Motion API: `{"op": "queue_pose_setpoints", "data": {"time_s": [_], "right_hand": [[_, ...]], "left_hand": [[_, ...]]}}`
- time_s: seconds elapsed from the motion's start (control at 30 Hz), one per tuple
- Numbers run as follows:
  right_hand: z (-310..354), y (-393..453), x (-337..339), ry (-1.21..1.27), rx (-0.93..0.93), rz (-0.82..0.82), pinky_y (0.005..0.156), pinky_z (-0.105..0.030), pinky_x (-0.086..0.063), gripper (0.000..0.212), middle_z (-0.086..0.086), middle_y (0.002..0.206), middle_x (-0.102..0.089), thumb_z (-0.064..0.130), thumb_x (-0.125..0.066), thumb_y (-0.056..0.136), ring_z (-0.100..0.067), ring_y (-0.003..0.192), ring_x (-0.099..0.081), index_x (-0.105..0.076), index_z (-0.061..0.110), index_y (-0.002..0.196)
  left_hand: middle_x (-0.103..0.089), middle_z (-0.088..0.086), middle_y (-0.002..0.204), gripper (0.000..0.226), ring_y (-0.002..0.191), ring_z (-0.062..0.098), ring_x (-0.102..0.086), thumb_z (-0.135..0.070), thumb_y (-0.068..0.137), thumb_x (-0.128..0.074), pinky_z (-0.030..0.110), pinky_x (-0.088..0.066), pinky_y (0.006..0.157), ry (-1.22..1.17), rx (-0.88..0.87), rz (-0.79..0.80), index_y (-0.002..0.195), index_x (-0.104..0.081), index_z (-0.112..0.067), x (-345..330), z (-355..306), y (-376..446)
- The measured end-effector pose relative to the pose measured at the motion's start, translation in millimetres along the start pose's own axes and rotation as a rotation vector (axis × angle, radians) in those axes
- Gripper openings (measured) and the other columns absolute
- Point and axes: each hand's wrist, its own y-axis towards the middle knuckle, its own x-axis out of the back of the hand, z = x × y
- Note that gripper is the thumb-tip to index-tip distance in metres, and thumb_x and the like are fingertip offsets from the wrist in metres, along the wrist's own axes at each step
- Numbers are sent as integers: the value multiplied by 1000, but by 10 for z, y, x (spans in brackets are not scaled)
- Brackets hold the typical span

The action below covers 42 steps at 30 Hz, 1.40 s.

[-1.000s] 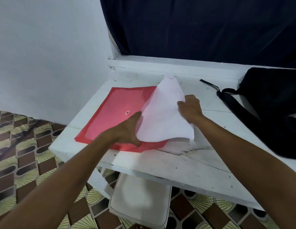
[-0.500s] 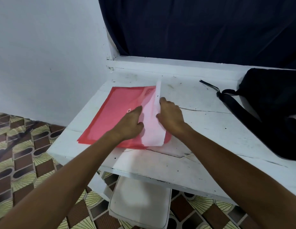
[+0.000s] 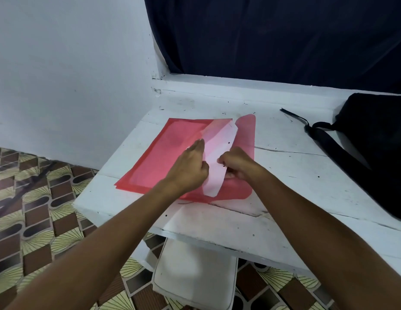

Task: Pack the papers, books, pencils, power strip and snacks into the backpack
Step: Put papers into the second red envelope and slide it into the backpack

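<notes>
Left hand (image 3: 191, 167) flat on see-through red plastic folder (image 3: 170, 153), right hand (image 3: 236, 163) pinching smooth white paper (image 3: 217, 157) halfway in. Scuffed white wooden table (image 3: 284, 142), black fabric backpack (image 3: 374, 139).

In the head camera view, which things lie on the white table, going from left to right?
Red translucent plastic envelope folder → left hand → white paper sheet → right hand → black fabric backpack, all on the white wooden table.
</notes>
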Motion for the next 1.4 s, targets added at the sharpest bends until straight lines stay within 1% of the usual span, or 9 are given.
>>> {"op": "queue_pose_setpoints", "data": {"time_s": [0.23,0.37,0.5,0.67,0.77,0.93,1.2,1.33,1.4], "right_hand": [[2,104,116,71,-128,54,37,-17,-40,14,-3,47,-55,12,-47,98,-12,33,-49,-53,6,87],[-36,219,-21,86,42,-156,50,-25,-47,14,-11,77,-64,12,-48,94,-25,62,-62,-60,7,92],[-7,256,-30,-167,127,-291,52,-26,-38,16,-4,70,-52,6,-47,91,-25,73,-54,-50,7,76],[119,267,-138,-228,133,-211,33,-17,-35,23,-10,64,-51,13,-50,96,-19,40,-55,-46,7,73],[146,296,-81,-228,182,-308,42,-25,-38,26,-3,63,-49,10,-49,94,-20,54,-52,-48,11,68],[109,404,-19,-206,77,-296,47,-26,-39,23,-5,62,-52,2,-52,87,-23,60,-54,-49,10,66],[131,457,55,-153,46,-197,47,-27,-40,11,-11,63,-55,5,-55,87,-24,55,-54,-54,7,75],[132,322,136,-311,-28,-139,40,-25,-41,13,-13,45,-53,-6,-55,85,-23,38,-53,-53,-1,73],[91,278,140,-329,4,-169,37,-23,-37,12,-12,50,-50,-9,-49,83,-20,37,-49,-51,0,75]], "left_hand": [[-44,19,146,52,131,35,-44,-5,95,-43,38,-25,115,28,-61,69,145,-32,2,58,-77,-38],[-51,21,134,45,117,36,-51,-8,94,-45,46,-37,108,27,-81,41,137,-38,3,28,-45,-2],[-51,22,135,46,120,37,-51,-9,94,-46,43,-34,110,41,-116,37,137,-38,4,74,-57,17],[-48,22,140,50,124,38,-49,-9,93,-47,42,-34,105,40,-147,62,141,-36,4,44,-97,5],[-44,20,146,54,130,35,-45,-10,94,-48,39,-30,111,65,-145,61,144,-34,4,51,-60,9],[-61,17,110,34,80,33,-54,-7,88,-52,43,-45,84,25,-208,-26,121,-51,2,20,-47,16],[-52,7,86,27,70,27,-47,-7,86,-56,32,-32,63,3,-240,-42,111,-52,0,17,-43,48],[-50,-2,74,21,64,23,-46,-16,92,-57,41,-41,67,-60,-238,-11,107,-54,-1,-20,-135,93],[-67,4,101,35,87,18,-62,-23,96,-56,32,-48,80,-300,-196,93,129,-53,-10,-31,-173,102]]}}
